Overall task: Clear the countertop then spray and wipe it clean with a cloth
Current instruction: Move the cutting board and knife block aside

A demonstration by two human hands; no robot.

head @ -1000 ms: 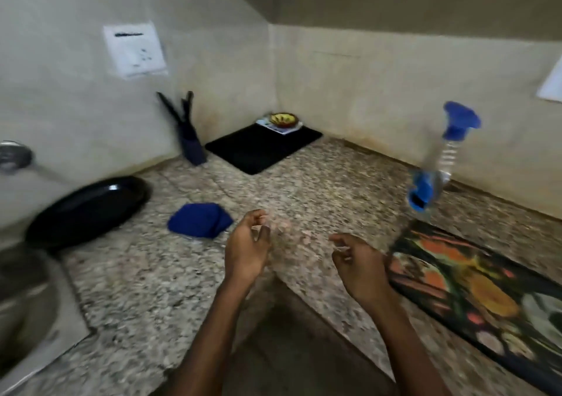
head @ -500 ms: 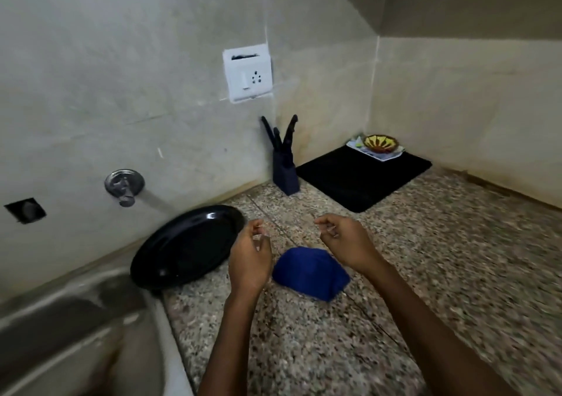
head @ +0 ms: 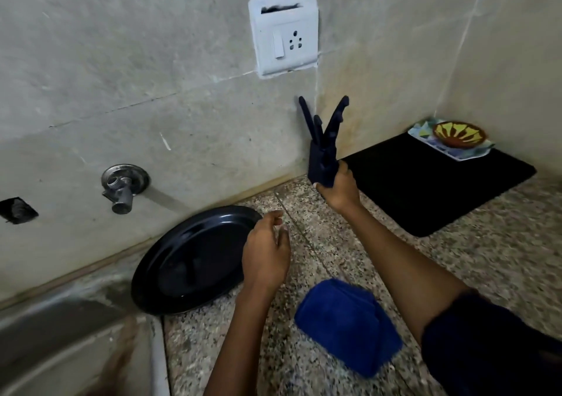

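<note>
- While gripped by right hand [head: 339, 187], knife block [head: 321, 164] at countertop [head: 501, 259] back edge.
- Left hand [head: 265, 254] loosely curled, empty, beside black plate [head: 188, 262].

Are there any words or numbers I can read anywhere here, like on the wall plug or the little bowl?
None: no words or numbers show.
White wall socket plate: only a switch and pin holes.
Small painted bowl: a yellow and brown pattern, no letters.
Dark blue knife block, gripped by the right hand: no label in view.

Bare forearms, dark navy sleeve [head: 492, 344]
</note>
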